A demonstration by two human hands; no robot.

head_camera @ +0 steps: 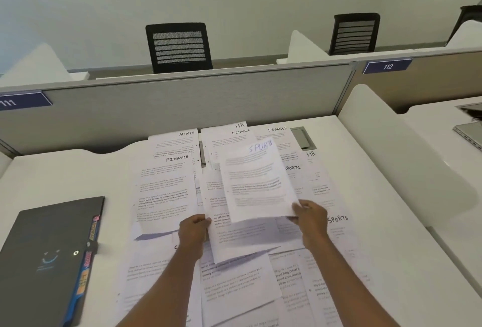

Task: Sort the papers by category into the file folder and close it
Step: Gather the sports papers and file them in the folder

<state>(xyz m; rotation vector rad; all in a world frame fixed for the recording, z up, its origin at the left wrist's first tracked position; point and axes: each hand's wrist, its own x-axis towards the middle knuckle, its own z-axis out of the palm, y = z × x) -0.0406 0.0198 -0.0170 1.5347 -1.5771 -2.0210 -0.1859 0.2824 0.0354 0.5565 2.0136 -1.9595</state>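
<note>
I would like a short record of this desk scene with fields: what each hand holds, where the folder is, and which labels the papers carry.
left hand: pinches the edge of a lifted printed sheet
right hand: holds the SPORTS sheet, raised over the other one
file folder: dark grey, closed, flat on the left, coloured tabs along its edge
loose papers: spread overlapping across the desk
labels readable: ADMIN, FINANCE, HR, SPORTS
</note>
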